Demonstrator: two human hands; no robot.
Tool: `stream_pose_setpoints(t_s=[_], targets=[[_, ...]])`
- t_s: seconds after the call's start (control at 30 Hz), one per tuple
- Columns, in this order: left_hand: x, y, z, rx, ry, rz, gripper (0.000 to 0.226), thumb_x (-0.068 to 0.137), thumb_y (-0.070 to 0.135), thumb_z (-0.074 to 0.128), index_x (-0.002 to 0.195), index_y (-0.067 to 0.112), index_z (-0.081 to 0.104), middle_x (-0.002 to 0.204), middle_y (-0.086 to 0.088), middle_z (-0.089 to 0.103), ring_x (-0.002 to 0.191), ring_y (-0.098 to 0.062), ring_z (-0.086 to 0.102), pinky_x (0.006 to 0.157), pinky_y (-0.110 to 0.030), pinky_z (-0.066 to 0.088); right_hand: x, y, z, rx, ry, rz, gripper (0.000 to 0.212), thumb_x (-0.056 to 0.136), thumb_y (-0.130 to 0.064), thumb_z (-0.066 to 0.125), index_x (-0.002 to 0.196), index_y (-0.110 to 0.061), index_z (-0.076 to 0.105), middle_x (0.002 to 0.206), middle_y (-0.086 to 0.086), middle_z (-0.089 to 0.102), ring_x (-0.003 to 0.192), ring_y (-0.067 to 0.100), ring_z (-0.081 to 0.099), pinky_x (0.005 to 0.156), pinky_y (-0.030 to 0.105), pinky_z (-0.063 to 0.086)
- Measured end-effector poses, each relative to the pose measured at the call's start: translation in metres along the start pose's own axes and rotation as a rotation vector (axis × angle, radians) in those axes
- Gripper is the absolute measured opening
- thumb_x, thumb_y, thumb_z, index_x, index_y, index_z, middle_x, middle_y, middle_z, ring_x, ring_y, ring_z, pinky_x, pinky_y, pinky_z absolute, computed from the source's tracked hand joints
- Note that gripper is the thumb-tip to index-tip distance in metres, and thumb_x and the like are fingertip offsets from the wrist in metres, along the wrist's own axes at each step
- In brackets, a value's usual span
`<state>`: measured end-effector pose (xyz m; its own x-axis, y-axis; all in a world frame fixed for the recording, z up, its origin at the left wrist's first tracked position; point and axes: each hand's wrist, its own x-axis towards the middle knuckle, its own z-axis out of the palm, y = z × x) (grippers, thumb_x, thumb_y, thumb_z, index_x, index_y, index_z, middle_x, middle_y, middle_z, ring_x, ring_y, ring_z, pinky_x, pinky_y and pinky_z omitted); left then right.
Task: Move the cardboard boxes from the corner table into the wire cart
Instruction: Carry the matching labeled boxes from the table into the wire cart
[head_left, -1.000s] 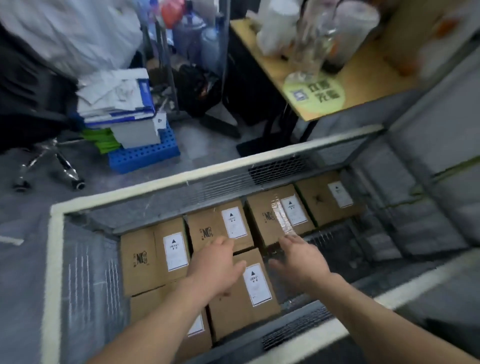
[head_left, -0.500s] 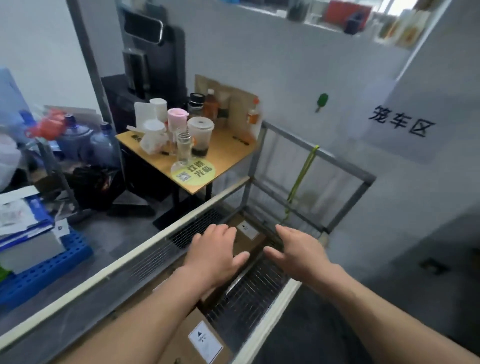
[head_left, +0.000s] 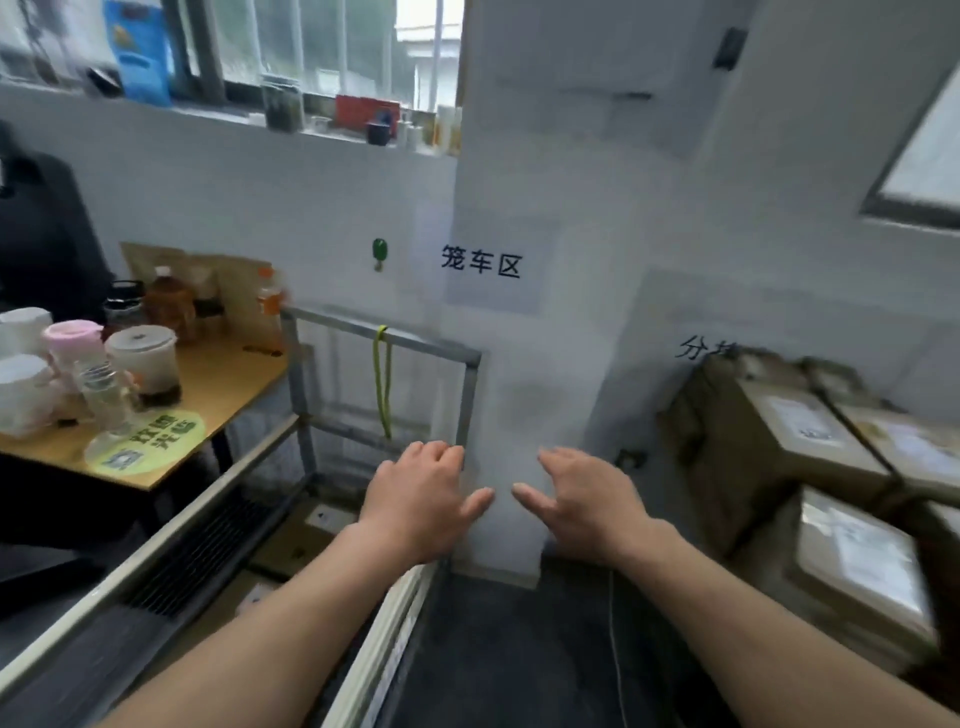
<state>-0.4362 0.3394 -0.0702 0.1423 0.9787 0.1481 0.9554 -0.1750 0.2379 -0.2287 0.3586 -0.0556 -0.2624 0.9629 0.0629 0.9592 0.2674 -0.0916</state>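
Both hands are hovering palm-down, fingers loosely spread and gripping nothing. The left hand (head_left: 421, 499) is over the wire cart's (head_left: 426, 347) near rail, the right hand (head_left: 582, 499) just outside it above the dark floor. Labelled cardboard boxes (head_left: 291, 552) are lying flat on the cart floor. Stacked cardboard boxes (head_left: 769, 457) are sitting at the right against the wall. Cups (head_left: 143, 358) are crowding the wooden table (head_left: 234, 379) at the left.

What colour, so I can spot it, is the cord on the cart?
Yellow-green; the cord hangs on the cart rail; head view.
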Motion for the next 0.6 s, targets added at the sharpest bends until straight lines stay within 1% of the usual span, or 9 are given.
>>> stream_pose_setpoints(t_s=[0.07,0.13,0.23,0.33,0.43,0.47,0.5,0.57,0.6], targets=[[0.004,0.040,0.001,-0.005,0.003,0.040,0.067,0.092,0.069,0.042,0.139,0.023,0.049,0.145,0.001,0.050,0.137,-0.020,0.042,0.105,-0.042,0.042,-0.021,0.033,-0.015,-0.010,0.024,0.032,0.060,0.094,-0.071,0.041,0.119,-0.020,0.060,0.121,0.002,0.065,0.112,0.023,0.061,0.093,0.041,0.051],[0.005,0.078,0.003,-0.009,-0.003,0.076,0.068,0.091,0.069,0.043,0.140,0.023,0.049,0.145,0.000,0.051,0.136,-0.021,0.043,0.104,-0.042,0.043,-0.043,0.063,-0.027,-0.004,0.045,0.069,0.057,0.094,-0.070,0.043,0.121,-0.022,0.060,0.121,0.000,0.064,0.113,0.022,0.061,0.092,0.039,0.050],[0.005,0.131,0.007,-0.007,-0.007,0.134,0.069,0.091,0.070,0.042,0.142,0.023,0.047,0.144,0.001,0.051,0.135,-0.021,0.044,0.104,-0.042,0.043,-0.078,0.103,-0.043,0.015,0.089,0.145,0.061,0.095,-0.067,0.047,0.134,-0.021,0.057,0.132,0.001,0.062,0.121,0.020,0.059,0.098,0.038,0.048],[0.004,0.178,0.011,-0.020,-0.009,0.198,0.071,0.091,0.071,0.040,0.143,0.023,0.046,0.145,0.001,0.051,0.133,-0.020,0.046,0.103,-0.042,0.043,-0.112,0.140,-0.059,0.029,0.110,0.210,0.062,0.095,-0.067,0.049,0.136,-0.021,0.055,0.136,0.002,0.060,0.124,0.021,0.057,0.099,0.040,0.049],[0.004,0.223,0.016,-0.044,-0.032,0.267,0.072,0.093,0.070,0.038,0.146,0.021,0.043,0.146,0.000,0.050,0.132,-0.021,0.047,0.102,-0.040,0.042,-0.144,0.175,-0.072,0.046,0.113,0.273,0.053,0.095,-0.066,0.050,0.127,-0.024,0.058,0.124,-0.001,0.062,0.118,0.022,0.060,0.088,0.036,0.049],[0.004,0.238,0.018,-0.048,-0.035,0.292,0.072,0.094,0.069,0.039,0.147,0.020,0.042,0.148,-0.001,0.049,0.133,-0.021,0.046,0.103,-0.040,0.041,-0.155,0.186,-0.075,0.047,0.117,0.293,0.050,0.095,-0.065,0.050,0.122,-0.024,0.058,0.119,-0.001,0.062,0.115,0.022,0.061,0.084,0.034,0.047],[0.003,0.252,0.020,-0.058,-0.037,0.318,0.072,0.095,0.068,0.040,0.148,0.019,0.041,0.150,-0.003,0.048,0.135,-0.022,0.045,0.105,-0.040,0.040,-0.166,0.195,-0.078,0.050,0.123,0.316,0.050,0.096,-0.065,0.050,0.122,-0.024,0.058,0.118,-0.001,0.062,0.114,0.021,0.061,0.083,0.034,0.047],[0.002,0.279,0.024,-0.096,-0.056,0.365,0.073,0.096,0.065,0.043,0.151,0.017,0.039,0.152,-0.004,0.044,0.139,-0.023,0.041,0.110,-0.041,0.039,-0.188,0.214,-0.081,0.058,0.143,0.366,0.055,0.096,-0.065,0.050,0.129,-0.022,0.058,0.125,0.000,0.063,0.117,0.021,0.060,0.088,0.036,0.049],[0.002,0.292,0.027,-0.111,-0.068,0.387,0.073,0.096,0.065,0.044,0.151,0.017,0.039,0.154,-0.005,0.043,0.141,-0.023,0.039,0.112,-0.043,0.039,-0.199,0.223,-0.083,0.055,0.158,0.391,0.056,0.096,-0.065,0.049,0.130,-0.022,0.059,0.127,-0.001,0.063,0.117,0.021,0.060,0.087,0.036,0.049]])
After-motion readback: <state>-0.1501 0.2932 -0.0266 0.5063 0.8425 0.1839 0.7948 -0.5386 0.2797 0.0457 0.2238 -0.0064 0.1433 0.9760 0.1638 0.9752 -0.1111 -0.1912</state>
